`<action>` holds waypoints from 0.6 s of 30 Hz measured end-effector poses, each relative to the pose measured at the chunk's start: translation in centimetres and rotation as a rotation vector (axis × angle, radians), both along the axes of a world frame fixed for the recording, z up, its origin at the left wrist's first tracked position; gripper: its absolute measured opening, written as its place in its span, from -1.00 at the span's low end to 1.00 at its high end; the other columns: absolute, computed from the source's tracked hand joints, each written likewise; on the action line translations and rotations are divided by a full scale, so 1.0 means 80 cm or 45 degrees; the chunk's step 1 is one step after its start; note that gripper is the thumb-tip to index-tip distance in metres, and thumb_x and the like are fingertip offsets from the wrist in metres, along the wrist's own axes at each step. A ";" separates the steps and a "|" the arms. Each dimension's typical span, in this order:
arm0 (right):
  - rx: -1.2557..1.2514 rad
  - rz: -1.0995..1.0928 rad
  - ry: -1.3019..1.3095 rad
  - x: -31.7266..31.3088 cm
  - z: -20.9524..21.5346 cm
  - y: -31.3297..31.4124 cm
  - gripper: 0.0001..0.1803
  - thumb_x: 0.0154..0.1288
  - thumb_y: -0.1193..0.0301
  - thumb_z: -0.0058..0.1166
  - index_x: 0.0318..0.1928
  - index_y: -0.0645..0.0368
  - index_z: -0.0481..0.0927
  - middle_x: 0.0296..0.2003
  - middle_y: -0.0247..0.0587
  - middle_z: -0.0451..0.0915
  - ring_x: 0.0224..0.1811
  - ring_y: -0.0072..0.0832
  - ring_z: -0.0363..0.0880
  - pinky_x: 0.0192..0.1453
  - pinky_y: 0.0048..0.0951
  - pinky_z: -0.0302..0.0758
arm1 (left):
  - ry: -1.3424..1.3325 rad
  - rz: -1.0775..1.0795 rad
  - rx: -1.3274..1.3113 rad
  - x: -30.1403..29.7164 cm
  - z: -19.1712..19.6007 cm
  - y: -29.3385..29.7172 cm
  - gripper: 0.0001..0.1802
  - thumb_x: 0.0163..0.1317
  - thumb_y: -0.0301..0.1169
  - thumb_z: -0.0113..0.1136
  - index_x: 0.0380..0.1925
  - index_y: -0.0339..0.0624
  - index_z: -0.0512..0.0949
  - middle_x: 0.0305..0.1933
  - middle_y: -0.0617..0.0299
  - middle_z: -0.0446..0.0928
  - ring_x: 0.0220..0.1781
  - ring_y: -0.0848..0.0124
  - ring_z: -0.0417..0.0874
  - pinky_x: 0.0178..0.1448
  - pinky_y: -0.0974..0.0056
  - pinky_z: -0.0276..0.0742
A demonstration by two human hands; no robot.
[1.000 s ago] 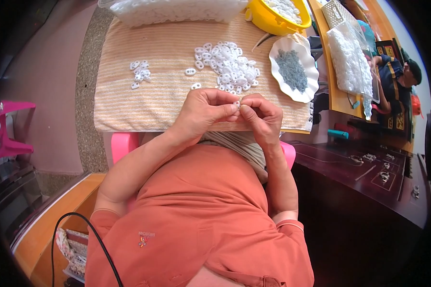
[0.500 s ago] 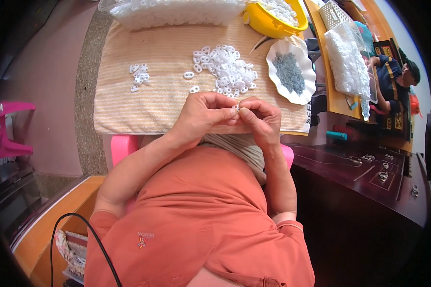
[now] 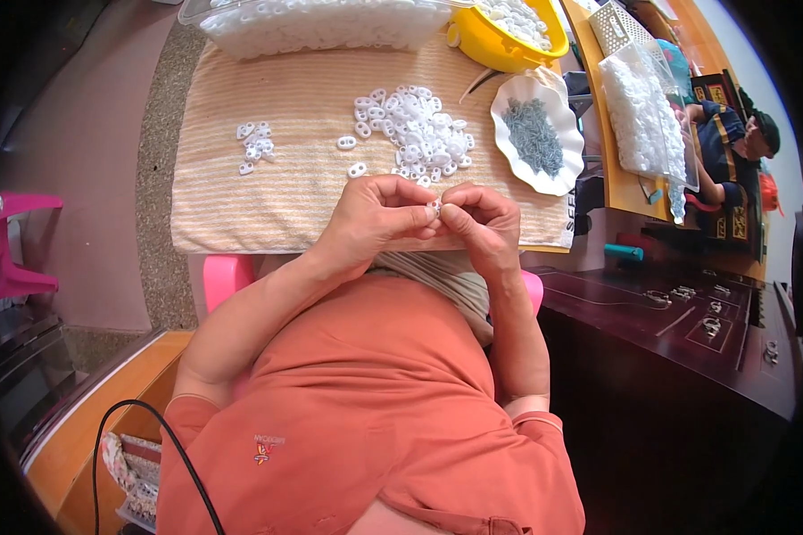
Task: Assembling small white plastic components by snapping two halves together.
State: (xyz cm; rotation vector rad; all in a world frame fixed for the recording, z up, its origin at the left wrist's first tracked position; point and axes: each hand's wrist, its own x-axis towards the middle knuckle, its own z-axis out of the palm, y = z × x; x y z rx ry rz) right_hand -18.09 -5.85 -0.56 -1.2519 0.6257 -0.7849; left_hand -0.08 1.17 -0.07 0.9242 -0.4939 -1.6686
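At the near edge of the cloth-covered table (image 3: 268, 209), my two hands meet fingertip to fingertip. Between them sits a small white plastic piece (image 3: 435, 205), mostly covered by fingers. My left hand (image 3: 375, 218) pinches it with thumb and forefinger, and my right hand (image 3: 482, 218) pinches it from the other side. Just beyond my fingers lies a heap of white oval plastic pieces with two holes (image 3: 419, 129). Two single ovals lie left of the heap. Farther left is a small group of similar pieces (image 3: 256, 143).
A white wavy-rimmed dish (image 3: 506, 147) of small grey metal parts (image 3: 532, 134) stands right of the heap. Behind are a clear tub of white pieces (image 3: 321, 31) and a yellow basin (image 3: 500, 49). Another person (image 3: 732, 134) sits at a table on the right.
My hands stay together at the table edge, fingers shifting slightly around the small white piece. The whole view has moved a little; the piles look the same.
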 end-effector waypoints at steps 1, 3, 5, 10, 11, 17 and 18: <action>0.007 0.007 0.005 0.000 0.001 0.000 -0.93 0.29 0.62 0.13 -0.23 0.38 0.59 -0.33 -0.16 0.63 -0.32 -0.50 0.65 -0.23 -0.51 0.66 | 0.000 0.001 -0.001 0.000 0.000 0.000 -0.80 0.16 -0.57 0.29 -0.20 -0.39 0.58 -0.29 0.14 0.63 -0.33 0.49 0.67 -0.18 0.42 0.67; -0.002 0.008 0.018 0.001 0.004 0.000 -0.92 0.29 0.61 0.14 -0.23 0.38 0.60 -0.34 -0.18 0.63 -0.33 -0.52 0.65 -0.24 -0.53 0.64 | 0.022 0.008 -0.002 0.000 0.000 0.000 -0.80 0.16 -0.56 0.29 -0.20 -0.39 0.58 -0.30 0.14 0.63 -0.33 0.49 0.67 -0.19 0.42 0.67; -0.012 0.008 0.032 -0.001 0.005 0.000 -0.92 0.29 0.60 0.15 -0.22 0.37 0.60 -0.35 -0.19 0.63 -0.34 -0.54 0.64 -0.26 -0.55 0.63 | 0.030 0.008 0.003 -0.001 0.000 0.001 -0.80 0.16 -0.56 0.29 -0.20 -0.39 0.58 -0.30 0.14 0.63 -0.33 0.49 0.67 -0.19 0.42 0.67; -0.136 -0.154 0.270 -0.008 0.008 -0.010 -0.89 0.29 0.53 0.18 -0.23 0.35 0.62 -0.38 -0.30 0.62 -0.42 -0.68 0.55 -0.36 -0.63 0.50 | 0.029 0.025 0.031 0.000 -0.001 0.000 -0.84 0.18 -0.57 0.25 -0.22 -0.37 0.58 -0.30 0.12 0.64 -0.29 0.43 0.67 -0.14 0.36 0.66; -0.197 -0.209 0.412 -0.006 0.010 -0.012 -0.88 0.26 0.55 0.20 -0.23 0.35 0.62 -0.38 -0.32 0.61 -0.45 -0.73 0.51 -0.41 -0.63 0.45 | 0.021 0.037 0.069 0.000 0.000 0.000 -0.84 0.18 -0.57 0.25 -0.22 -0.37 0.58 -0.30 0.12 0.63 -0.28 0.43 0.67 -0.14 0.36 0.66; -1.120 -0.232 0.973 0.001 0.015 -0.028 -0.82 0.19 0.49 0.19 -0.16 0.16 0.65 -0.27 -0.23 0.60 -0.39 -0.31 0.63 -0.35 -0.32 0.49 | 0.033 0.040 0.104 0.001 0.001 0.000 -0.83 0.19 -0.57 0.25 -0.22 -0.38 0.57 -0.28 0.12 0.62 -0.27 0.42 0.67 -0.14 0.37 0.66; -1.120 -0.230 0.972 0.003 0.016 -0.029 -0.82 0.19 0.49 0.19 -0.16 0.16 0.65 -0.27 -0.23 0.60 -0.39 -0.31 0.63 -0.35 -0.32 0.49 | 0.027 0.042 0.108 0.002 0.001 0.000 -0.83 0.19 -0.57 0.25 -0.22 -0.38 0.57 -0.28 0.12 0.62 -0.27 0.41 0.67 -0.14 0.37 0.66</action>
